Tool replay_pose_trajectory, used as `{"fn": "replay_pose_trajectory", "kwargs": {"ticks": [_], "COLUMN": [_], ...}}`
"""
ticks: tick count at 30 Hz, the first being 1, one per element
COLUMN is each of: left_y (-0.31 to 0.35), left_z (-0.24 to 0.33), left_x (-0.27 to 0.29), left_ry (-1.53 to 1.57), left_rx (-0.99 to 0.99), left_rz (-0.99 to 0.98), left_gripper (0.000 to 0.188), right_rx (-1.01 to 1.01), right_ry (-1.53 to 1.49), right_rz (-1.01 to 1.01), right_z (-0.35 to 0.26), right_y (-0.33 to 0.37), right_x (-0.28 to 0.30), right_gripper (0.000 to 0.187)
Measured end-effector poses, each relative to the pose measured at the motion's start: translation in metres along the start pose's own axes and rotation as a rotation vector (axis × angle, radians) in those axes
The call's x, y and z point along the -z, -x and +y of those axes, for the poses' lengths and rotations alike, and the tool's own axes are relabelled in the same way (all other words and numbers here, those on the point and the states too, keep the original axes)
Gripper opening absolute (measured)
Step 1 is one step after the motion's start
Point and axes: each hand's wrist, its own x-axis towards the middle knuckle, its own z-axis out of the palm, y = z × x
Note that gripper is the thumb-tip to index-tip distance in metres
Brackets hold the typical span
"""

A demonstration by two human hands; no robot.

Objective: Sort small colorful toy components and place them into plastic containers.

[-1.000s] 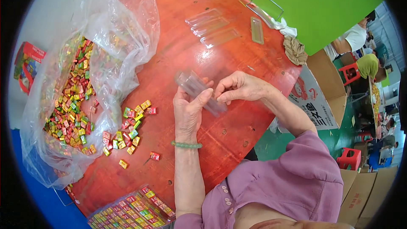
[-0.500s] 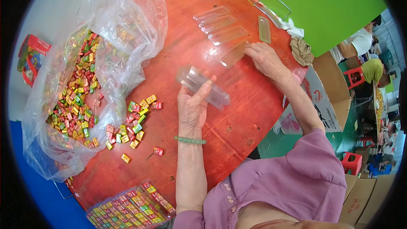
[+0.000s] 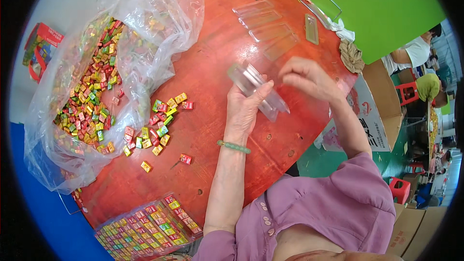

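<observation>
My left hand (image 3: 244,108), with a green bead bracelet on its wrist, is closed around a stack of clear plastic trays (image 3: 263,94), tilted above the red table (image 3: 232,174). Just right of the stack, my right hand (image 3: 309,81) hovers with its fingers curled in, and nothing shows between them. Beyond it lie several long clear trays (image 3: 281,46) in a slanting row. Left of my left hand is a loose cluster of small red, yellow and green boxes (image 3: 164,116).
A large clear bag (image 3: 169,38) full of the same little boxes covers the table's left. Near the front edge lie filled trays (image 3: 145,227). One separate tray (image 3: 311,29), a metal stand (image 3: 323,2) and a brown cloth (image 3: 351,57) are at the far right, beside a carton (image 3: 382,106).
My right hand has let go of the nearest tray in the row and drawn back toward the stack. My left hand has moved right with the stack in view.
</observation>
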Motion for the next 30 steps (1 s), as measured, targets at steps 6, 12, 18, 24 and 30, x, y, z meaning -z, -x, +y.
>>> {"fn": "replay_pose_trajectory", "kwargs": {"ticks": [6, 12, 18, 24, 30], "left_y": [0.001, 0.005, -0.01, -0.009, -0.002], "left_z": [0.006, 0.009, 0.003, 0.008, 0.008], "left_x": [0.003, -0.004, 0.009, 0.006, 0.009], "left_ry": [-0.026, -0.09, -0.101, 0.044, 0.117], "left_rx": [0.046, 0.049, 0.006, -0.032, 0.009], "left_rz": [-0.106, -0.211, -0.09, 0.013, 0.141], "left_gripper": [0.042, 0.04, 0.033, 0.028, 0.028], "right_rx": [-0.332, -0.382, -0.29, 0.045, 0.031], "right_ry": [-0.693, -0.918, -0.14, 0.856, 0.914], "right_rz": [-0.09, -0.139, 0.201, 0.151, 0.154], "right_z": [-0.031, -0.016, -0.007, 0.042, 0.064], "right_y": [0.019, 0.033, 0.04, 0.032, 0.021], "right_x": [-0.029, -0.026, -0.002, 0.01, 0.022], "right_gripper": [0.01, 0.005, 0.004, 0.023, 0.021]}}
